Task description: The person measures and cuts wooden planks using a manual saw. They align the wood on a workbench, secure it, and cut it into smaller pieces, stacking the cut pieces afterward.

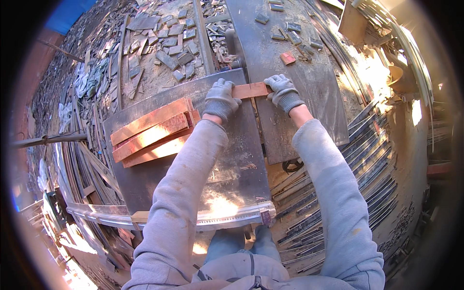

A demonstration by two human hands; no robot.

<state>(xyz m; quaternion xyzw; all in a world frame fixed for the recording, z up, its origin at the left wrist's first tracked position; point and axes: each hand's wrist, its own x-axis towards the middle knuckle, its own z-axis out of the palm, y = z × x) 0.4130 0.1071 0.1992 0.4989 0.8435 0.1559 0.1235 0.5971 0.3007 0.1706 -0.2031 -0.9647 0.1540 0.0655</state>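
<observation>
"Two hands in grey gloves show in the head view, both at the far part of a dark worktop. What are they doing?"

"Each grips one end of a short reddish board (250, 91). The left hand (221, 99) is closed around its left end, and the right hand (284, 92) has its fingers curled on the right end."

"Where exactly is that board?"

"It lies crosswise over the narrow gap between the left worktop (232, 159) and the right worktop (300, 128). Both arms, in grey sleeves, reach in from the near side."

"What is near the left hand?"

"To its left, on the left worktop, a loose stack of longer reddish boards (150, 133) lies slightly fanned, sunlight across it. A pale measuring strip (232, 218) runs along the near edge."

"And on the right?"

"On the far part of the right worktop are small dark offcuts (293, 27) and a small reddish block (287, 58). Long dark strips (338, 193) lie side by side on the ground at the near right. Flat wood scraps (169, 60) litter the ground at the far left."
</observation>
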